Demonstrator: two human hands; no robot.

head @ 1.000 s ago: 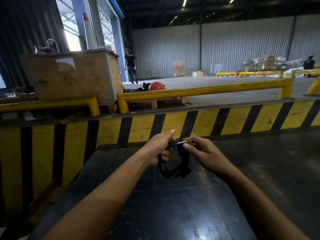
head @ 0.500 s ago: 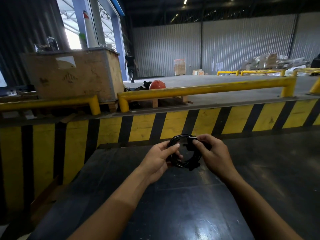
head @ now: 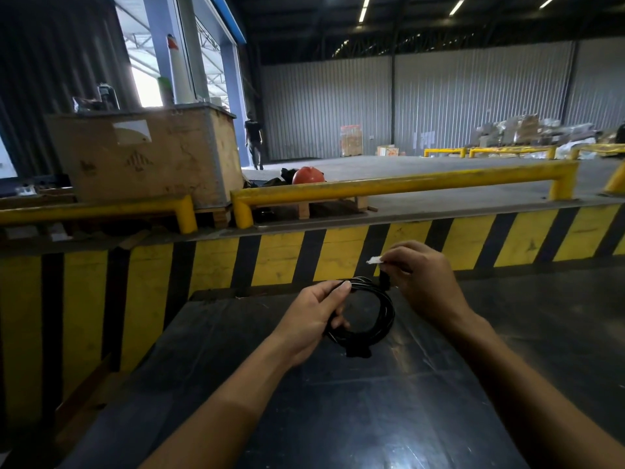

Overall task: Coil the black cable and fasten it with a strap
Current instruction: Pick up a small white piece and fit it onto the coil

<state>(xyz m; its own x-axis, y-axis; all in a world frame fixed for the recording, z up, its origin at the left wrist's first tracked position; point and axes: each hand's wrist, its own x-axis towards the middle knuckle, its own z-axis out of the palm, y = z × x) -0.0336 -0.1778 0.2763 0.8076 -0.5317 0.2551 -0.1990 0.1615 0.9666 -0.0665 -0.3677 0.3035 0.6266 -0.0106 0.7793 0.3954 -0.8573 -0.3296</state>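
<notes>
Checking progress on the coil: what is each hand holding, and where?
Left hand grips the coiled black cable at its left side; right hand pinches the strap by its end.

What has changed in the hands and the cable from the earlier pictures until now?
The right hand has left the coil and risen, now pinching a small white strap end. The black cable has opened into a round coil. The left hand still grips the coil's left side above the dark table.

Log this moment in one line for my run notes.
left hand: grips coiled black cable | right hand: pinches strap end at coil top | strap: not yet fastened
</notes>
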